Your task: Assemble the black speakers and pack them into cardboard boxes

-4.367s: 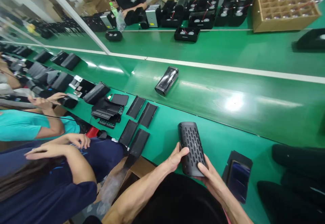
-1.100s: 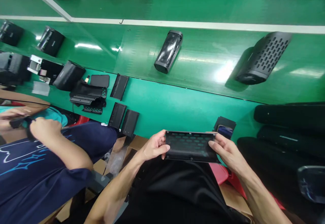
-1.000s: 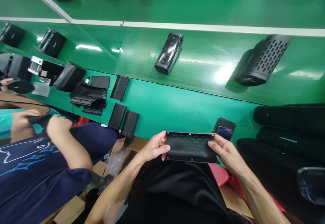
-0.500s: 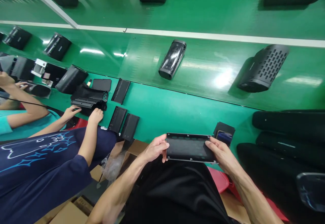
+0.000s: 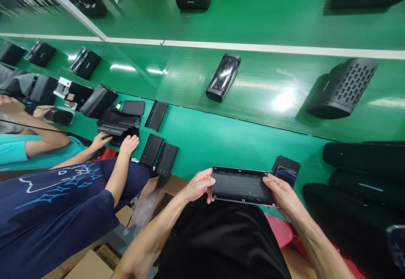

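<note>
A black rectangular panel (image 5: 242, 186) with a raised rim and small tabs along its long edges is held level above my lap. My left hand (image 5: 200, 185) pinches its left end, thumb on top and fingers beneath. At the opposite end my right hand (image 5: 282, 192) grips the panel, thumb over the rim; its other fingers are partly hidden. Just behind my right hand, a phone (image 5: 286, 174) lies on dark flat pieces on the green bench (image 5: 221, 144).
Similar black panels (image 5: 167, 159) lie to the left, beside a co-worker's hands (image 5: 129, 144) on a black casing. A glossy black speaker (image 5: 223, 77) and a perforated one (image 5: 343, 88) stand on the green line beyond. Dark padded shapes (image 5: 357, 156) are at right, cardboard boxes (image 5: 172, 186) below left.
The whole view has shifted slightly, so everything appears a little further right. My hands keep the same hold on the panel.
</note>
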`<state>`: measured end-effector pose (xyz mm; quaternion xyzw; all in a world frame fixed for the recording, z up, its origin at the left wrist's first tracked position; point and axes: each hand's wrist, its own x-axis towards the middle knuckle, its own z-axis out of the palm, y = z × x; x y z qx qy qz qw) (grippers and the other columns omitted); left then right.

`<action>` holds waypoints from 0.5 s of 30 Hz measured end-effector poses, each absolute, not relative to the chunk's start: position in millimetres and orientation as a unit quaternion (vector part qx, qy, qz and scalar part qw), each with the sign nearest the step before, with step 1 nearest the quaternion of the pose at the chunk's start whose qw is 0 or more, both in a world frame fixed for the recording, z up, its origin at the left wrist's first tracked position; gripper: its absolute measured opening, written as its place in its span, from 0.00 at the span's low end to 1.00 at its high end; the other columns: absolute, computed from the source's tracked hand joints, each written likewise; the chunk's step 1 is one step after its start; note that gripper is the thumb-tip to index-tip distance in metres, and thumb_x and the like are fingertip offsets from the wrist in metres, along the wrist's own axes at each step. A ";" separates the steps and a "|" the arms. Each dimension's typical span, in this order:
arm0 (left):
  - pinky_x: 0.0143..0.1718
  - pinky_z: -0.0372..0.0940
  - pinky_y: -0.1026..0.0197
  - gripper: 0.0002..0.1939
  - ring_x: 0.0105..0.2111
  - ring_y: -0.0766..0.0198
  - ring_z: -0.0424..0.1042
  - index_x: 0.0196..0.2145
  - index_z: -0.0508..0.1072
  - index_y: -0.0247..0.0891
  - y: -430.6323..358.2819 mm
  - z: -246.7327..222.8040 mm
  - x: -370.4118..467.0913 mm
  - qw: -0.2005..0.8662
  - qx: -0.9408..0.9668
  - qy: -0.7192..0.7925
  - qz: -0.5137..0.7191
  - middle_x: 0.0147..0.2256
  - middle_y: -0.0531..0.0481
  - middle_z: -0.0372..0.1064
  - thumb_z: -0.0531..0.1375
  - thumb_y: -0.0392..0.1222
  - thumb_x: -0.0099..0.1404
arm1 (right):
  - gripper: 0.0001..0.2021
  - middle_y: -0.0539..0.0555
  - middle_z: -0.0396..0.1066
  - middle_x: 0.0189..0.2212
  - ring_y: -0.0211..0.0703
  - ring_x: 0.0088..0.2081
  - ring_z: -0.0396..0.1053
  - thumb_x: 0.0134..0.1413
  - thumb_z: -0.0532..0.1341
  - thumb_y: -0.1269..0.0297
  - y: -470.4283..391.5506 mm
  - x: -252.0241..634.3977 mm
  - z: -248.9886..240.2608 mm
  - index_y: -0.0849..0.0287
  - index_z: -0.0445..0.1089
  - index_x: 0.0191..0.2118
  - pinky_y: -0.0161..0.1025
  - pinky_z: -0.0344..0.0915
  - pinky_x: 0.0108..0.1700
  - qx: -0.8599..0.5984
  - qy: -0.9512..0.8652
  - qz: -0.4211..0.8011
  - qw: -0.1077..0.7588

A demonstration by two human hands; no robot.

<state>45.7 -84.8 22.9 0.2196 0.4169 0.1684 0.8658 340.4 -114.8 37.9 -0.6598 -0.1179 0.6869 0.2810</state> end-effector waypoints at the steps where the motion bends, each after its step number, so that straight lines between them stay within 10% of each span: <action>1: 0.21 0.61 0.68 0.13 0.19 0.65 0.73 0.41 0.66 0.38 -84.2 25.2 46.1 0.865 0.218 0.418 0.170 0.26 0.52 0.75 0.64 0.48 0.68 | 0.23 0.50 0.75 0.23 0.45 0.24 0.69 0.40 0.75 0.42 -115.3 340.7 37.7 0.54 0.71 0.30 0.40 0.68 0.30 -0.664 -0.116 0.684 0.280; 10: 0.14 0.56 0.67 0.27 0.14 0.65 0.68 0.47 0.70 0.33 -87.7 17.9 39.0 0.850 0.174 0.463 0.184 0.23 0.53 0.72 0.71 0.55 0.61 | 0.21 0.51 0.70 0.27 0.47 0.33 0.67 0.55 0.59 0.39 -111.6 330.8 28.4 0.53 0.64 0.31 0.40 0.64 0.35 -0.660 -0.242 0.666 0.248; 15: 0.26 0.74 0.54 0.40 0.33 0.50 0.79 0.63 0.70 0.47 -56.7 24.4 28.2 0.762 0.272 0.577 0.114 0.42 0.44 0.80 0.74 0.59 0.57 | 0.15 0.45 0.59 0.18 0.38 0.23 0.58 0.57 0.62 0.58 -96.4 319.4 50.0 0.55 0.60 0.23 0.33 0.56 0.26 -0.686 -0.252 0.620 0.285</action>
